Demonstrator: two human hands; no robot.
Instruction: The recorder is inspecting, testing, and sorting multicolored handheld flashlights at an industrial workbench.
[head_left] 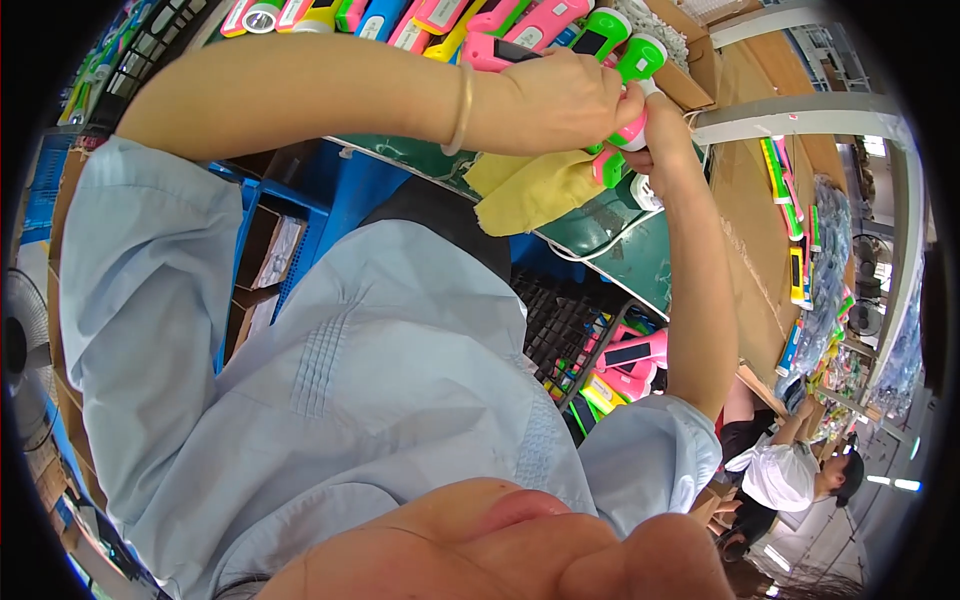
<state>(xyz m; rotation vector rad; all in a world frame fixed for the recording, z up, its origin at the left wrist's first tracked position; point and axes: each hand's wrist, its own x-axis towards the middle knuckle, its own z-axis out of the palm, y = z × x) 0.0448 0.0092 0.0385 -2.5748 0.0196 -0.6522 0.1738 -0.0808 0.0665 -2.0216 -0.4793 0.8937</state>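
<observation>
**Fingers of both hands clamping one pink-and-green flashlight over the bench**

Fingers of the left hand (565, 100) are wrapping the upper end of a pink and green moulded-plastic flashlight (628, 135), closed tight on it. Right hand (668, 135) is coming up from below and gripping the same body from the far side, fingers curled shut around it.

Flashlight is sitting between the two hands, long axis running steeply, top tilted up-right, lower green tip (606, 168) poking out under the left palm. Both hands are touching it; the left is covering more of it.

Just under the left hand, a mustard-yellow soft cloth (525, 190) is hanging in loose folds, over a dark green bench top (610, 235). Beyond the hands, a row of glossy pink, green, yellow and blue plastic flashlights (470, 20) is lying side by side. Lower right, a black grid crate (560, 325) is holding more pink ones (630, 360).
</observation>
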